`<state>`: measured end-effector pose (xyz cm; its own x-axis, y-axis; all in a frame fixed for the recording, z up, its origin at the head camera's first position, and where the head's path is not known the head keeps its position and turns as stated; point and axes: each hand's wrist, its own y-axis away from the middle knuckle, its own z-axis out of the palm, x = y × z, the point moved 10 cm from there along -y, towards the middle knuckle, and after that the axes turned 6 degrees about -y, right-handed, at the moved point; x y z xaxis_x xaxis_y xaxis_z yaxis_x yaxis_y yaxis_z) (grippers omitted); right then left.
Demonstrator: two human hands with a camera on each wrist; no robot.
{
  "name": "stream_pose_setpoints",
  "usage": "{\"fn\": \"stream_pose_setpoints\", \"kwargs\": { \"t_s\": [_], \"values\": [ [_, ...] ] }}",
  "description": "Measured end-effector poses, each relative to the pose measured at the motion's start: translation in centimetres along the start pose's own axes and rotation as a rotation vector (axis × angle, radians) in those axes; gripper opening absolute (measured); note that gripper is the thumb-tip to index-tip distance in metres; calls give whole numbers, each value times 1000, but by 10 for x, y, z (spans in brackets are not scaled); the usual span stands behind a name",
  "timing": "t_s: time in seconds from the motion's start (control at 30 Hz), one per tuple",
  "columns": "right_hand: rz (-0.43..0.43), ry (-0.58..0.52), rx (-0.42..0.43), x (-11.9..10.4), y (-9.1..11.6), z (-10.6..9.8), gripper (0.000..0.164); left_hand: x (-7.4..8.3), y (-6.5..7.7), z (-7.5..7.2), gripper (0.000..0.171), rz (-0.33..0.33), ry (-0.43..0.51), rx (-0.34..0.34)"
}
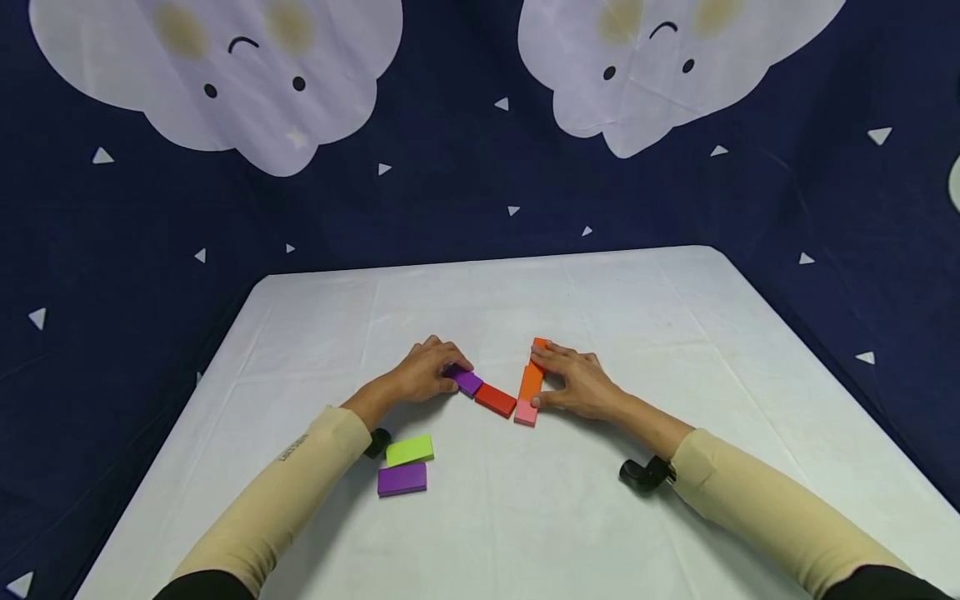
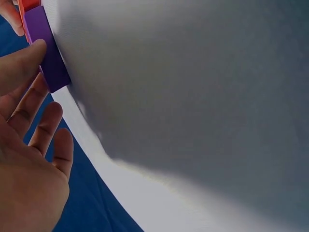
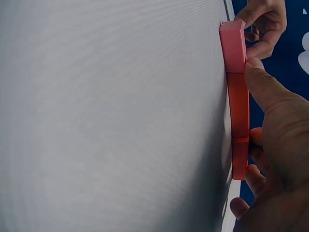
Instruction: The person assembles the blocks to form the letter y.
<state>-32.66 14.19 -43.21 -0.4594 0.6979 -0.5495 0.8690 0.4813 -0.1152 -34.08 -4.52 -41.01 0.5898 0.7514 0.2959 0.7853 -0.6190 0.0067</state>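
At the left, my left hand [image 1: 431, 371] pinches a purple block [image 1: 467, 381] between thumb and fingers. In the left wrist view the thumb lies on one face of that purple block [image 2: 47, 50]. The block's near end meets a red block [image 1: 495, 400], which slants down to the right. Beside it stands a line of a pink block [image 1: 526, 413] and two orange blocks [image 1: 531, 383]. My right hand [image 1: 581, 383] holds this line, thumb by the pink block [image 3: 233, 48] and fingers at the far orange block [image 3: 240, 158]. Together the blocks make a V-shaped line.
A lime green block [image 1: 409, 450] and another purple block [image 1: 402, 479] lie near the left forearm, touching or nearly so. The white-covered table [image 1: 562, 517] ends at a dark blue cloth backdrop [image 1: 450, 217]. Black wrist cameras hang beneath both forearms.
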Motion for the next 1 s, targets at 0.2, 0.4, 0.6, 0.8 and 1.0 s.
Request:
{"fn": "stream_pose_setpoints", "kwargs": {
  "t_s": [0.2, 0.4, 0.6, 0.8, 1.0],
  "values": [
    [1, -12, -4, 0, 0, 1, 80, -8, 1, 0, 34, -29, 114, -16],
    [12, -11, -17, 0, 0, 1, 80, -25, 0, 2, 34, -94, 267, -27],
    [14, -7, -15, 0, -1, 0, 80, -31, -2, 6, 30, -71, 310, -16],
    [16, -11, -15, 0, 0, 1, 80, -29, -2, 6, 30, -68, 326, -20],
    [7, -11, -9, -2, 0, 0, 80, -29, -1, 6, 30, -72, 325, -19]
  ]
}}
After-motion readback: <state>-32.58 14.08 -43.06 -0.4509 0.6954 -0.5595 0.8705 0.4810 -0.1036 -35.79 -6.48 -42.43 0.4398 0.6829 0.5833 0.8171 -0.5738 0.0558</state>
